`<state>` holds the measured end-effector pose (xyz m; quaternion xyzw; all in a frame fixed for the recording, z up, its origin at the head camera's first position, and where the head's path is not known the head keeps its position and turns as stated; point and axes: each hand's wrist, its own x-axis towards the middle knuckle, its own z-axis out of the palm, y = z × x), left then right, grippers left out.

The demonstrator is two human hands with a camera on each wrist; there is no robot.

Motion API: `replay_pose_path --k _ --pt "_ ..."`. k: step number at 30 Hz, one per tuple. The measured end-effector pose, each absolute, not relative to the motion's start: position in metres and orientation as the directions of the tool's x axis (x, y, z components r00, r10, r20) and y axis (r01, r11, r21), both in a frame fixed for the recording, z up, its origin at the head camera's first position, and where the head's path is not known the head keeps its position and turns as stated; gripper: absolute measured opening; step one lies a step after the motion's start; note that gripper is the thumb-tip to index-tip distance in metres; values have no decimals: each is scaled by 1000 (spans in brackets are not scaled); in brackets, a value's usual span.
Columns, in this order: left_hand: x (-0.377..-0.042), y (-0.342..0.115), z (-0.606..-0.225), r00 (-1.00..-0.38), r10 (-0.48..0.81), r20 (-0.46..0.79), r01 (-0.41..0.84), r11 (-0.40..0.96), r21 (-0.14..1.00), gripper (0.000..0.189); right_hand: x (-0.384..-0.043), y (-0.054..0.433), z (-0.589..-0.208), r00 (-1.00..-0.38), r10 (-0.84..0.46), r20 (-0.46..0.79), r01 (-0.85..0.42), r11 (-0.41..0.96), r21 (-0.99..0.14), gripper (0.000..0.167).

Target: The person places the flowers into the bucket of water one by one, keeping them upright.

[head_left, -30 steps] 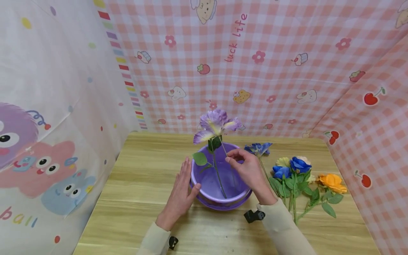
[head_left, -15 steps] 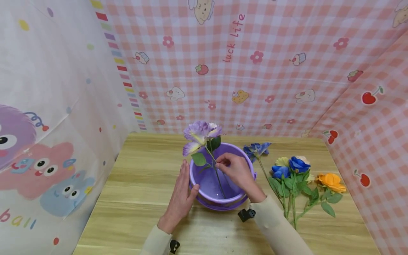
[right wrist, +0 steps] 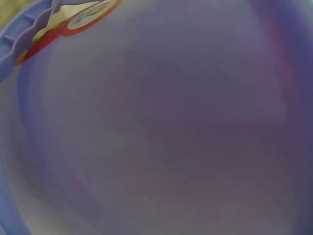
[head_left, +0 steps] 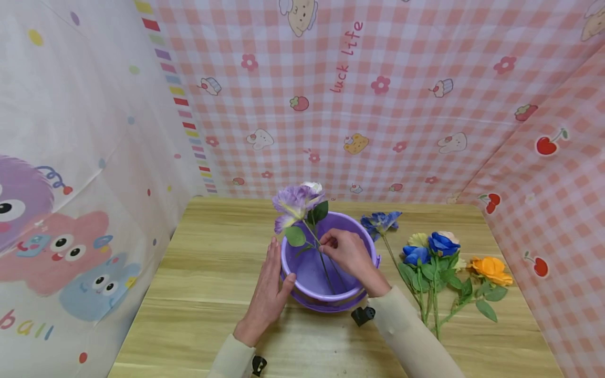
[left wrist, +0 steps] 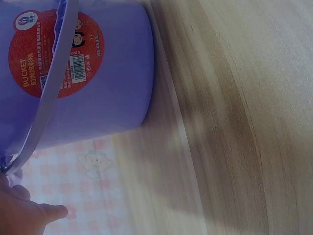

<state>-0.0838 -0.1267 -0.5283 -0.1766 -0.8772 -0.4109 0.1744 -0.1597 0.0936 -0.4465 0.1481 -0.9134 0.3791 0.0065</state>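
A purple bucket (head_left: 347, 220) stands on the wooden table, its handle hanging down at the front; the left wrist view shows its red label (left wrist: 56, 54). My left hand (head_left: 267, 294) lies with straight fingers against the bucket's left side. Over the opening, my right hand (head_left: 350, 257) pinches the thin stem of a purple and yellow artificial flower (head_left: 294, 202). Behind that bloom shows a white flower (head_left: 313, 186), partly hidden. Green leaves (head_left: 295, 236) and a second stem lean inside the bucket. Purple bucket wall (right wrist: 161, 112) fills the right wrist view; no fingers show there.
Right of the bucket lie a blue artificial flower (head_left: 380, 223), several blue (head_left: 444, 243) and pale roses, and an orange rose (head_left: 491, 270) with leafy stems. Patterned cloth (head_left: 350, 115) hangs behind the table (head_left: 212, 252) and along both sides.
My right hand has moved left with the purple flower, whose bloom shifts left and lower and now leans before the white flower. My left hand stays at the bucket.
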Motion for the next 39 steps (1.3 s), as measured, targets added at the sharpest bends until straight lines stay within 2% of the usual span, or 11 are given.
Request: replay_pose_path --k 7,11,16,25,31,36,39 --pt "-84 -127 -528 -881 170 442 448 602 661 74 -158 97 -446 -949 -298 100 -286 686 -669 10" --pt "-84 -127 -528 -892 169 419 430 605 670 75 -154 103 -443 -950 -272 155 -302 673 -675 11" --pt "-84 -126 -529 -899 166 405 417 603 680 76 -146 114 -442 -941 -232 247 -337 589 -735 12" --pt "-82 -125 -529 -909 148 390 395 607 690 76 -129 134 -447 -909 -93 405 -407 401 -821 14" --pt "-82 -126 -529 -911 145 387 392 599 698 76 -113 148 -435 -868 33 495 -453 356 -818 12" --pt "-83 -125 -530 -906 150 396 402 596 695 76 -105 164 -431 -874 120 471 -432 254 -866 14" --pt "-83 -124 -529 -905 154 398 406 594 695 76 -106 177 -439 -901 168 399 -367 191 -910 16"
